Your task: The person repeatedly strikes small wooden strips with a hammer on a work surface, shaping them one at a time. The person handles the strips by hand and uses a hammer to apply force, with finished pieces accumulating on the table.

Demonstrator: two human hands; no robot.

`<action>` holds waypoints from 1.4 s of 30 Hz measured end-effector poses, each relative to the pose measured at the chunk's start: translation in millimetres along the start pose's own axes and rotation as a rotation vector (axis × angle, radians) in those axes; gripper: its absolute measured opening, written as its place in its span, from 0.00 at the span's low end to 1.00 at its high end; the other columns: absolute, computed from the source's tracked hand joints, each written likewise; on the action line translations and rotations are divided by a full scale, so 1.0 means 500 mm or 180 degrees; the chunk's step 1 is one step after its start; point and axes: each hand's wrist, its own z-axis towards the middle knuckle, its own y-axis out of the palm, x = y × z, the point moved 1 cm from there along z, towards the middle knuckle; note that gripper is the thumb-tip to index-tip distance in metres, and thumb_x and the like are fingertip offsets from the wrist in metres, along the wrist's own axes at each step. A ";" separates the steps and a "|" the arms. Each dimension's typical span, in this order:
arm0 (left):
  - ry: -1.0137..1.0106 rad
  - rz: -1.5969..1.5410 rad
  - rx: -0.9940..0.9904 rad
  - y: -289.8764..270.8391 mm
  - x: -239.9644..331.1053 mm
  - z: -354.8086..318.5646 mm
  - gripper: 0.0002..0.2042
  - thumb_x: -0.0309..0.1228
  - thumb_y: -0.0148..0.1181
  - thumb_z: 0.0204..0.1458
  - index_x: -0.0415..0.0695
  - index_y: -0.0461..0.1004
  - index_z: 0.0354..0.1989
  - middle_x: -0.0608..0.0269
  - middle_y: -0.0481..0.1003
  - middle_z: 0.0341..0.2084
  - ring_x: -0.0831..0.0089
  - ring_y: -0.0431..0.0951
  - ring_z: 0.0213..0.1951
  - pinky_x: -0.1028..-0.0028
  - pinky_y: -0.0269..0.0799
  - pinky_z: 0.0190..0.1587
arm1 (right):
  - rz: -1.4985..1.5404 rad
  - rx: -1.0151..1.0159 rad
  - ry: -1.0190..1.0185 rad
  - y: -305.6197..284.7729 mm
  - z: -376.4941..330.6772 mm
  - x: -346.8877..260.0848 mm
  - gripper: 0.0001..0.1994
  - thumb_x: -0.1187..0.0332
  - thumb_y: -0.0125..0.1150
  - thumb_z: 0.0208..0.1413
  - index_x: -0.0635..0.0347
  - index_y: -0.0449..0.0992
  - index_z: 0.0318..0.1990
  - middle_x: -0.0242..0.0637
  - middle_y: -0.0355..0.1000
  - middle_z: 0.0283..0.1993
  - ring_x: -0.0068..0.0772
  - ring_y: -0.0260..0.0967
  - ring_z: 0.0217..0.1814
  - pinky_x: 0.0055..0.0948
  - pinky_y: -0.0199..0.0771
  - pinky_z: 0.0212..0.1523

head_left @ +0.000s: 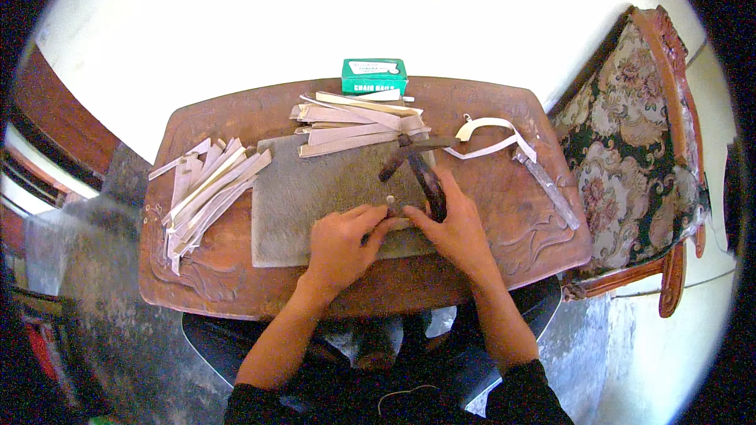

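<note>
— As we look down, we see the wooden table (236, 122) bearing a grey mat (315, 189), with pale strips (201, 189) heaped left.

— At the mat's near edge, our right hand (449, 228) clasps the dark pliers (429, 181); our left hand (342, 244) pinches a small strip piece (391, 203).

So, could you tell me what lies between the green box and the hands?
In the head view, a stack of pale strips and a hammer on the grey mat lie between them.
</note>
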 end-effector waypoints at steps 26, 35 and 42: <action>0.0320 0.0117 0.0129 0.004 0.005 -0.002 0.08 0.33 0.62 0.54 0.47 0.79 0.40 0.64 0.79 0.29 0.61 0.78 0.26 0.64 0.68 0.28 | -0.0481 -0.0177 -0.0704 -0.168 -0.061 -0.165 0.19 0.68 0.60 0.61 0.61 0.69 0.58 0.51 0.77 0.44 0.53 0.77 0.48 0.41 0.75 0.48; 0.0243 0.0072 0.0073 0.004 0.003 -0.004 0.09 0.32 0.63 0.53 0.45 0.80 0.41 0.60 0.78 0.29 0.56 0.78 0.27 0.60 0.70 0.29 | -0.0498 -0.0056 -0.0688 -0.165 -0.058 -0.169 0.19 0.69 0.61 0.60 0.61 0.70 0.58 0.52 0.77 0.45 0.54 0.77 0.49 0.42 0.74 0.49; 0.0143 0.0048 -0.0021 0.001 0.006 -0.004 0.09 0.32 0.64 0.52 0.44 0.80 0.40 0.57 0.79 0.30 0.54 0.79 0.29 0.60 0.74 0.31 | -0.0430 -0.0203 -0.0531 -0.153 -0.057 -0.148 0.19 0.68 0.60 0.60 0.60 0.69 0.58 0.52 0.77 0.46 0.56 0.76 0.48 0.43 0.74 0.49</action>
